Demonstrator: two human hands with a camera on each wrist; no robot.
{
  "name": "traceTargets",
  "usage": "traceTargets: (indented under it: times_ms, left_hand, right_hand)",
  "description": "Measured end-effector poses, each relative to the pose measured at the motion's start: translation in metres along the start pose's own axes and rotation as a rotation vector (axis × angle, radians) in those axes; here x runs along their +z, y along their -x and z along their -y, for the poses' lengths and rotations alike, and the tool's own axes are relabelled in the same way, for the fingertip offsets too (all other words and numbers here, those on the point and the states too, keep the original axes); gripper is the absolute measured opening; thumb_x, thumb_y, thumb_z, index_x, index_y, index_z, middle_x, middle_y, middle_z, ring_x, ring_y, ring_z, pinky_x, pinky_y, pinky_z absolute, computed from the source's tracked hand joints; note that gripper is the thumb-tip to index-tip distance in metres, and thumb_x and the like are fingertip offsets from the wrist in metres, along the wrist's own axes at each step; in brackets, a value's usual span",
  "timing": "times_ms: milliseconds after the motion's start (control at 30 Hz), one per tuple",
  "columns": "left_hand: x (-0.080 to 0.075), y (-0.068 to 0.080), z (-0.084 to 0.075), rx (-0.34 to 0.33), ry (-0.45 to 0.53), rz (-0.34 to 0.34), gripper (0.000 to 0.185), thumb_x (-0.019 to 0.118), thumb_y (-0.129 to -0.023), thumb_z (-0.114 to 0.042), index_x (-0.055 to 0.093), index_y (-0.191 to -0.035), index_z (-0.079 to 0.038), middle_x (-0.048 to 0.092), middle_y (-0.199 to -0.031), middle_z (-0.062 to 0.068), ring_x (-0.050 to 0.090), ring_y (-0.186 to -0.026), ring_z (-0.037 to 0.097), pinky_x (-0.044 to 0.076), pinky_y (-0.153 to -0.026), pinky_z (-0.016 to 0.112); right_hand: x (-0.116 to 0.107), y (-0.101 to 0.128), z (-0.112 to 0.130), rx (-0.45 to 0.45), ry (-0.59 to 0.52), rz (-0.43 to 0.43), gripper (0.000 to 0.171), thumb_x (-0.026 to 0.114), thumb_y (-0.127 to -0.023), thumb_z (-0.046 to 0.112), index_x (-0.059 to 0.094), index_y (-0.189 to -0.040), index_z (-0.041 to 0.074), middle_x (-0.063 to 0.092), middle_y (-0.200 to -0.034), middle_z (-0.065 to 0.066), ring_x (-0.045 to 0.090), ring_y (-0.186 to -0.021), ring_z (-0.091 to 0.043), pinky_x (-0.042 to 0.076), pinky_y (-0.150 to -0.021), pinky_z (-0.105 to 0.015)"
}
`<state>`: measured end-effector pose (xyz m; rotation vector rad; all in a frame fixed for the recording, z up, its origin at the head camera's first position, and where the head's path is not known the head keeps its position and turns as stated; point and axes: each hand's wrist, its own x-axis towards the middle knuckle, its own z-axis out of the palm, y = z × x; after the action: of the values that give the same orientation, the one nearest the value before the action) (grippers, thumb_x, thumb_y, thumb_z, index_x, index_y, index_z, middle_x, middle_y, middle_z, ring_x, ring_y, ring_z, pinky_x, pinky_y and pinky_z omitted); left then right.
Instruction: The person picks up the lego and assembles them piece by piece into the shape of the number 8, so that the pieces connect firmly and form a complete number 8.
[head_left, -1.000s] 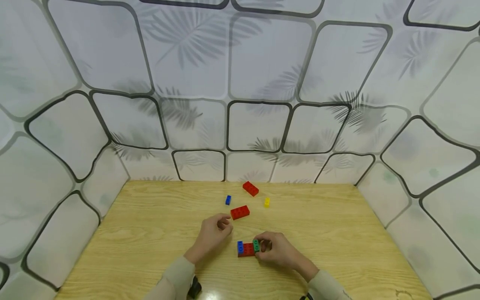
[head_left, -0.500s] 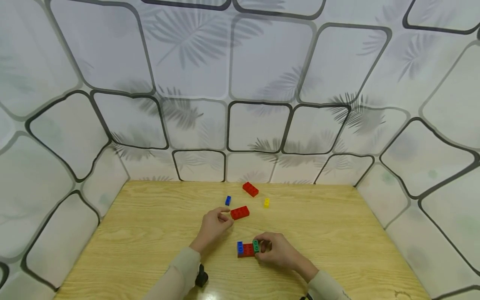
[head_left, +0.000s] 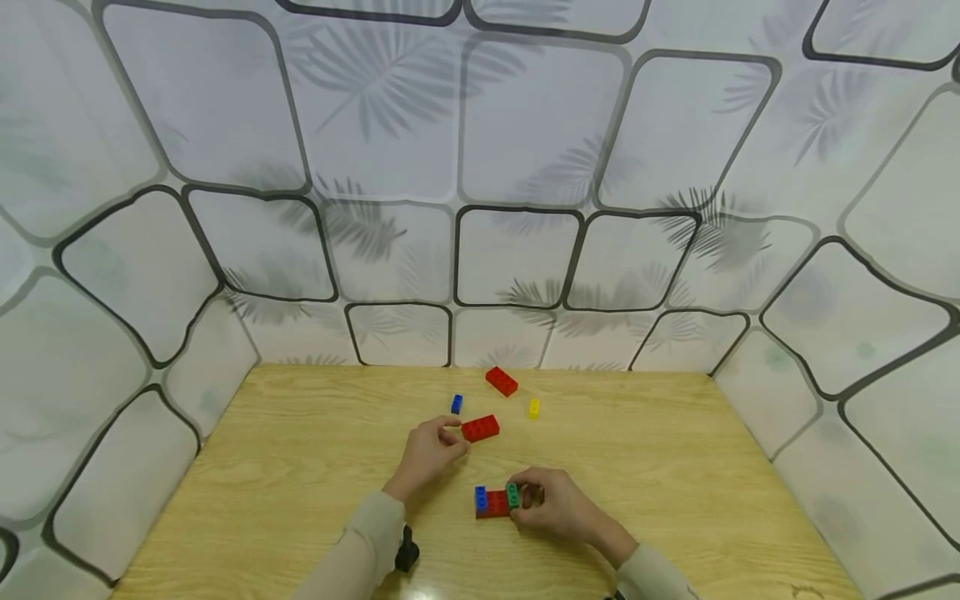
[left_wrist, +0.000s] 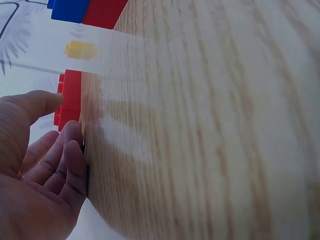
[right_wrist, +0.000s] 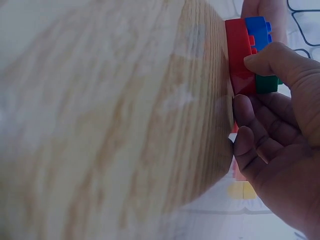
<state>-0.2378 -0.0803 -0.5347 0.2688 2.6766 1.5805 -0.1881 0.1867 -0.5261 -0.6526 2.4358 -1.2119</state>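
Note:
My left hand point(head_left: 454, 435) reaches to a loose red brick point(head_left: 481, 428) and pinches its near end between thumb and fingers. In the left wrist view the thumb point(left_wrist: 35, 102) lies on one side of that red brick point(left_wrist: 71, 97), the curled fingers point(left_wrist: 72, 150) on the other. My right hand point(head_left: 525, 498) grips a small stack point(head_left: 493, 501) on the wooden table point(head_left: 300, 467): a red brick with a blue brick point(head_left: 481, 497) and a green brick point(head_left: 512, 493) on top. The right thumb point(right_wrist: 280, 60) presses on the green brick point(right_wrist: 267, 84) beside the red base point(right_wrist: 239, 55).
Farther back lie a small blue brick point(head_left: 456, 404), another red brick point(head_left: 501, 381) and a small yellow brick point(head_left: 534, 407). Patterned white walls enclose the table on three sides. A dark wrist device point(head_left: 407, 554) sits under the left sleeve.
My left hand has moved forward to the loose red brick, and its thumb and fingers have closed on the brick's end. The right hand and its stack have stayed put.

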Motion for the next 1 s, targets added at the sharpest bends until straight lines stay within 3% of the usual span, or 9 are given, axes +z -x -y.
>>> traceTargets:
  times_ms: [233, 533, 1000]
  left_hand:
    - [0.003, -0.001, 0.003, -0.001, -0.033, -0.009, 0.043, 0.081, -0.092, -0.015, 0.069, -0.130, 0.001, 0.077, -0.089, 0.004, 0.066, -0.076, 0.011, 0.057, -0.074, 0.034]
    - [0.008, -0.005, 0.004, -0.039, -0.093, -0.032, 0.044, 0.082, -0.093, -0.021, 0.070, -0.131, -0.003, 0.074, -0.084, -0.002, 0.061, -0.070, 0.011, 0.052, -0.068, 0.032]
    - [0.012, -0.007, 0.002, -0.039, -0.182, -0.077, 0.039, 0.082, -0.092, -0.027, 0.073, -0.125, -0.009, 0.073, -0.081, -0.004, 0.061, -0.068, 0.010, 0.050, -0.063, 0.031]
  right_hand:
    - [-0.001, 0.002, 0.000, 0.009, 0.001, 0.000, 0.033, 0.081, -0.091, 0.018, 0.073, -0.123, 0.010, 0.070, -0.101, 0.000, 0.063, -0.087, -0.008, 0.051, -0.072, -0.021]
    - [0.000, 0.001, -0.001, -0.002, 0.006, 0.000, 0.035, 0.080, -0.092, 0.018, 0.072, -0.125, 0.008, 0.071, -0.101, 0.001, 0.062, -0.084, -0.005, 0.052, -0.072, -0.021]
    - [0.000, -0.001, -0.004, -0.002, 0.011, 0.005, 0.038, 0.081, -0.092, 0.019, 0.072, -0.127, 0.007, 0.071, -0.099, 0.002, 0.062, -0.084, -0.003, 0.051, -0.072, -0.021]
